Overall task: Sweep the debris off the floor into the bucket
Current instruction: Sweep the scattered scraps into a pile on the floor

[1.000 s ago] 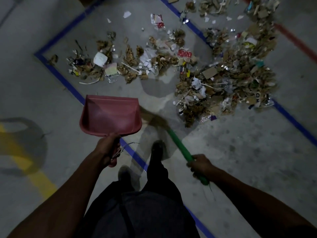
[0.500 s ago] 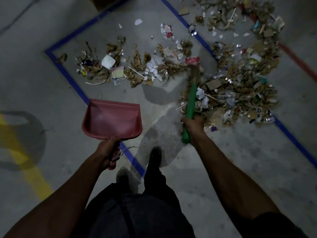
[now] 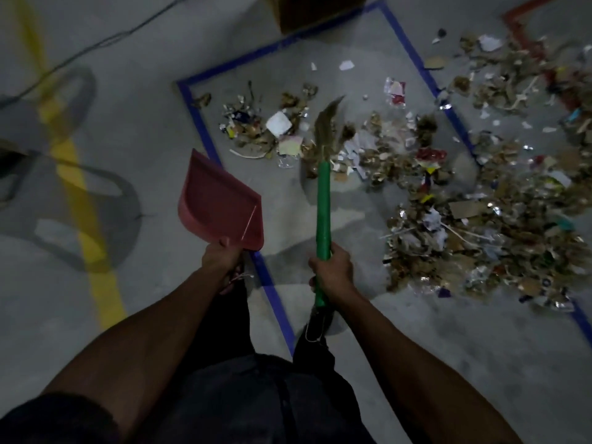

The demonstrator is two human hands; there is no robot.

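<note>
Left hand [image 3: 222, 256] grips the handle of a red dustpan [image 3: 221, 205], fingers wrapped round it; the pan is held off the floor and tilted, its open mouth pointing toward 11 o'clock. Right hand [image 3: 333, 270] is closed round the green handle of a broom [image 3: 323, 200], which runs up toward 12 o'clock; its brown bristle head [image 3: 330, 126] lies among the nearer scraps.

Debris [image 3: 464, 193]: paper scraps, torn cardboard, foil and dry brown litter spread over the grey concrete floor [image 3: 448, 347]. The densest pile lies at 2 to 3 o'clock of the right hand; a smaller scatter sits at 12 o'clock, just beyond the dustpan. Much of it lies inside a rectangle of blue tape [image 3: 205, 129]; some has spilled across the tape at the right. The dustpan hangs over the tape's left edge, apart from the debris.

A yellow floor line [image 3: 83, 219] runs at 9 to 10 o'clock, crossed by looping shadows. A red tape line [image 3: 519, 30] shows at 1 o'clock. A brown box [image 3: 314, 11] stands at 12 o'clock, cut by the frame edge. No bucket can be identified in view
</note>
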